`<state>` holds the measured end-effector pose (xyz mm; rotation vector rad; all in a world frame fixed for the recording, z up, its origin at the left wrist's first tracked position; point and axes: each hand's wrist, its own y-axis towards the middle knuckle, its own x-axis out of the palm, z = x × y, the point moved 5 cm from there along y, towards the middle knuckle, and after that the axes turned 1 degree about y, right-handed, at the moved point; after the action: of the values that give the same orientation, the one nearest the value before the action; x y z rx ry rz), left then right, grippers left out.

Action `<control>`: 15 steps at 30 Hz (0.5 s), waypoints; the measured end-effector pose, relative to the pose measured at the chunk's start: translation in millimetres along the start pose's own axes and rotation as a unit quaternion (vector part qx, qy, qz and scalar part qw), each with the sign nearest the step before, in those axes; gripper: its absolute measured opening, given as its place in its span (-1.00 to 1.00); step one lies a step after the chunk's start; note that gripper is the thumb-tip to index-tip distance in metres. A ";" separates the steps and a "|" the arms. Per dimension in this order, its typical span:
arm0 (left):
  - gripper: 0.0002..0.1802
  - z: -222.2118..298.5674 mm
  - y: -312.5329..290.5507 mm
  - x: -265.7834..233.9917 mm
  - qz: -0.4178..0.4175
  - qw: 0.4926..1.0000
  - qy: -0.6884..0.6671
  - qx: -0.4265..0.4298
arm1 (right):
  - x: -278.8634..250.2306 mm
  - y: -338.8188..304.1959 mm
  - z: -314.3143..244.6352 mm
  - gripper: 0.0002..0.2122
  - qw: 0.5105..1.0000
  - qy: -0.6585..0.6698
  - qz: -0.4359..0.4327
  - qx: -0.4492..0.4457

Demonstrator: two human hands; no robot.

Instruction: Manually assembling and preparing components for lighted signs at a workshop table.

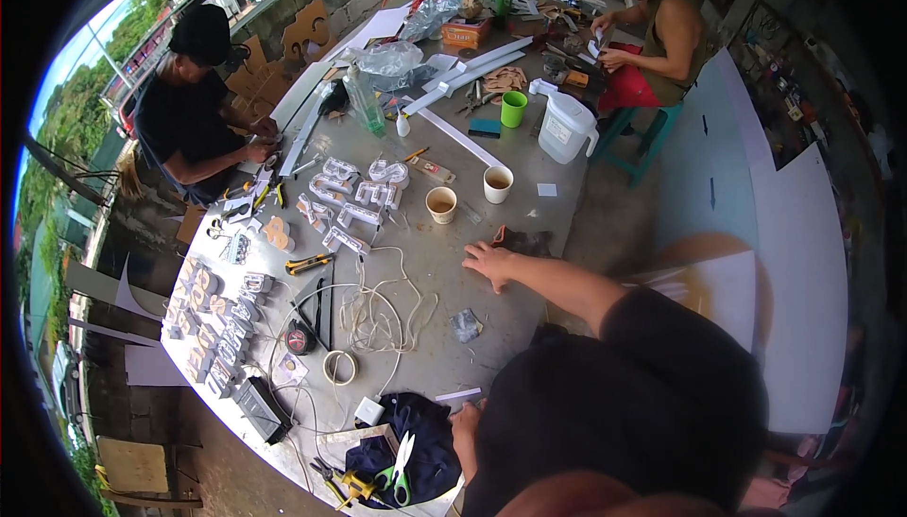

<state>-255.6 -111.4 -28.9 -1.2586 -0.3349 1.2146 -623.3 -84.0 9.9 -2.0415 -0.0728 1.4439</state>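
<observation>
My right hand (489, 260) lies flat on the grey table (491, 224), fingers spread and holding nothing, right beside a dark crumpled object (525, 241). My left hand (464, 427) rests at the table's near edge against a dark blue cloth (416, 422), just below a small white strip (458, 394). Its fingers are partly hidden. Two paper cups of brown liquid (441, 203) (498, 182) stand beyond my right hand. A loose white cord (383, 314) and a small crumpled wrapper (465, 325) lie between my hands.
White box letters (364, 191) and more letters (213, 318) fill the table's left side. A tape roll (338, 366), green-handled scissors (401, 465), a yellow knife (309, 264), a green cup (513, 109) and a white jug (567, 127) are about. Two other people (194, 111) (652, 35) work at the far sides.
</observation>
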 end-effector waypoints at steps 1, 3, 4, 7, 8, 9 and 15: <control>-0.02 0.8 -2.0 -1.1 0.002 1.000 -0.005 0.001 | -0.4 2.6 -1.7 0.03 1.000 -0.002 0.002 -0.001; -0.02 -7.7 -9.5 -0.7 0.008 0.999 -0.031 -0.004 | 2.5 12.5 -13.8 0.02 1.000 0.005 -0.011 -0.015; -0.02 -10.8 -12.5 0.0 0.013 0.998 -0.054 -0.010 | 3.8 14.9 -18.0 0.02 0.999 -0.007 -0.016 -0.032; -0.01 -14.7 -18.8 3.0 0.019 0.996 -0.086 -0.019 | 7.8 12.2 -21.7 0.04 1.000 0.005 -0.016 -0.013; -0.01 -6.1 -10.2 -4.2 0.005 0.999 -0.048 0.007 | 4.3 2.9 -2.9 0.04 1.000 0.003 0.000 0.001; -0.01 -7.8 -6.1 -7.7 0.019 0.997 -0.078 -0.005 | 1.1 3.2 1.0 0.04 1.000 0.002 0.005 0.001; -0.02 -5.3 -20.5 -1.5 0.025 0.996 -0.082 -0.017 | 2.2 4.5 -10.3 0.03 1.000 -0.002 -0.012 -0.015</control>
<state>-241.7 -112.1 -12.9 -1.2047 -0.4473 1.3643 -614.8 -91.5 7.8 -2.0550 -0.1207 1.4411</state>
